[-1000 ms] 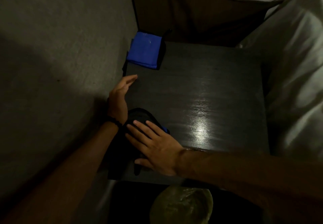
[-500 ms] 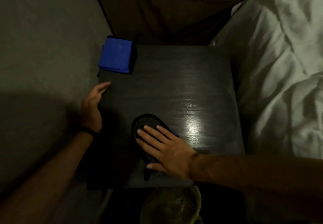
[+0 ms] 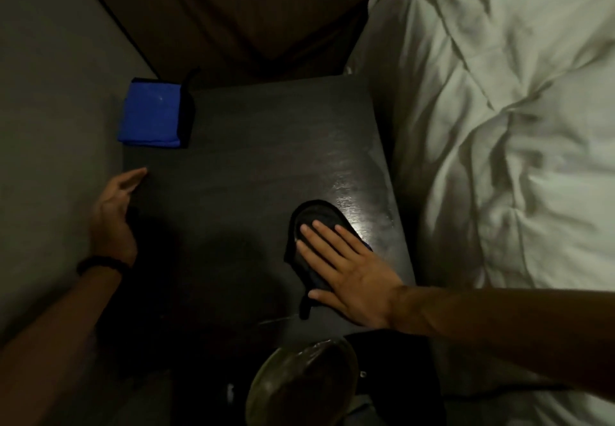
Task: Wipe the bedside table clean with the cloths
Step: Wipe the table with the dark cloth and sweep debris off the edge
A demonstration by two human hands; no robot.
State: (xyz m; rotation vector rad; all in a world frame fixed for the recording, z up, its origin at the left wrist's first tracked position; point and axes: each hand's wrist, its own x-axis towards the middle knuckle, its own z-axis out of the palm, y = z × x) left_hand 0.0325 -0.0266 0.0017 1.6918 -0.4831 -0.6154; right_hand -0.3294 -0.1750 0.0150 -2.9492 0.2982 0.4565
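The dark wooden bedside table (image 3: 253,172) fills the middle of the view. My right hand (image 3: 346,266) lies flat, fingers spread, pressing a dark cloth (image 3: 314,217) onto the table's near right part. A folded blue cloth (image 3: 149,119) with a black edge lies at the table's far left corner, untouched. My left hand (image 3: 113,212) rests at the table's left edge, fingers loosely apart, holding nothing.
A bed with rumpled white bedding (image 3: 506,126) runs along the table's right side. A grey wall (image 3: 50,109) borders the left. A brown headboard (image 3: 239,19) stands behind. A round, shiny dark object (image 3: 303,382) sits below the table's near edge.
My right hand has slid the dark cloth from the table's near left across to the near right. My left hand has stayed at the left edge. The blue cloth has not moved.
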